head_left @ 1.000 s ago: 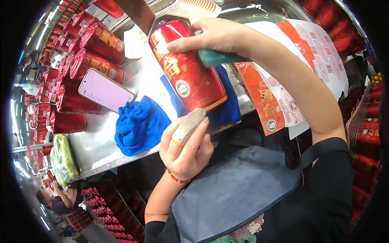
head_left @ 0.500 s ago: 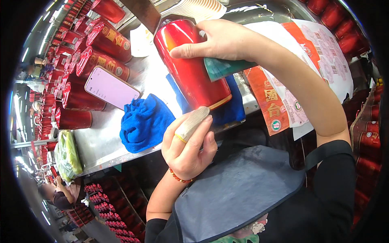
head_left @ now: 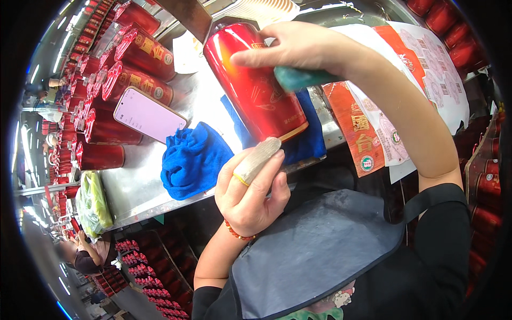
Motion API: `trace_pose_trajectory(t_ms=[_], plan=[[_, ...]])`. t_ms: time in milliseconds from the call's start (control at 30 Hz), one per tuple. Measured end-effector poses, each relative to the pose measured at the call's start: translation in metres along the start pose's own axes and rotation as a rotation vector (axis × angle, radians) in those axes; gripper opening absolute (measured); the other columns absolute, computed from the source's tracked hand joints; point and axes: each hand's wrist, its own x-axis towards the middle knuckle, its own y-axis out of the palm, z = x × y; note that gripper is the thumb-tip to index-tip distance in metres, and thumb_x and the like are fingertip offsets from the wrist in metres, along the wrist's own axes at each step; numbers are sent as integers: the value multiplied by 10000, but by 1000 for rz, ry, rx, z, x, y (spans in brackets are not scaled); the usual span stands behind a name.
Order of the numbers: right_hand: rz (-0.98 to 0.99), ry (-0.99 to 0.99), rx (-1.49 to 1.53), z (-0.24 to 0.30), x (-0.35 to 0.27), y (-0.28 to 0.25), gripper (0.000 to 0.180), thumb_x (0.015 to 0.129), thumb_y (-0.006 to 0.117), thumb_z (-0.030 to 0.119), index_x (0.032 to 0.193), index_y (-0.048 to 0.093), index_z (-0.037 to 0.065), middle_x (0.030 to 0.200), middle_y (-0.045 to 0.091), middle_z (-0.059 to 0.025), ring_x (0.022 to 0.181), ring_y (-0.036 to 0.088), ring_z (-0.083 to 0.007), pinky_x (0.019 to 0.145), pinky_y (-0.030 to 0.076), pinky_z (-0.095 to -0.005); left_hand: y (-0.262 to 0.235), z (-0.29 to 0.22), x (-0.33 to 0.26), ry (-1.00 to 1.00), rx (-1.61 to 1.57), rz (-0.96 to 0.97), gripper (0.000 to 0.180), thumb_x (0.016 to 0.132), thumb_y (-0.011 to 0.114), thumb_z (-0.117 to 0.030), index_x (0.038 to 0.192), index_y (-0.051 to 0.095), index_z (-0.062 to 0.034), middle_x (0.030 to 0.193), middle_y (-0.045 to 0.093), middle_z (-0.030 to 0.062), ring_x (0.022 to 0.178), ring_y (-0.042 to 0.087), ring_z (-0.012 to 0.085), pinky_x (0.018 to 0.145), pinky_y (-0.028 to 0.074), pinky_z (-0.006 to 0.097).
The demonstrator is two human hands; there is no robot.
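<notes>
A shiny red bottle [head_left: 250, 80] with a gold band at its base lies tilted over a blue cloth, its far end against a metal bracket [head_left: 188, 16]. My left hand [head_left: 249, 200] is closed at the near end, its fabric-covered finger pressed to the bottle's base. Gold markings show on the bottle's side. In my right hand [head_left: 298, 50], bent round from the right, is a teal scraper [head_left: 304, 79], smeared by motion and partly hidden under the palm. The right thumb lies over the bottle's upper side.
Left of the bottle are a crumpled blue cloth [head_left: 194, 162], a phone [head_left: 149, 114] and several red bottles [head_left: 144, 53]. Printed sheets [head_left: 352, 130] overhang the table's edge on the right. A green plastic bag [head_left: 93, 205] sits at the left corner; beyond it is another person [head_left: 88, 256].
My right hand and the teal scraper have shifted slightly right, off the bottle's middle, uncovering gold markings there. My left hand keeps its place at the base.
</notes>
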Motion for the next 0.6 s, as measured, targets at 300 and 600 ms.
trace_pose_trajectory(t_ms=[300, 600], plan=[[-36, -96, 237, -13, -2, 11, 912, 643, 824, 709, 1152, 696, -37, 1076, 732, -186, 929, 729, -232, 833, 562, -326, 1, -2, 4, 19, 28, 15, 288, 760, 726, -11, 1046, 761, -29, 1055, 743, 142, 919, 694, 285, 832, 572, 349], [-95, -90, -49, 6, -21, 3, 812, 870, 753, 544, 1367, 512, -51, 1125, 707, -193, 1000, 715, -250, 863, 577, -343, 19, 6, 12, -153, 221, -14, 678, 705, 869, -115, 1331, 625, -24, 1351, 614, 172, 1151, 574, 334, 996, 427, 398]])
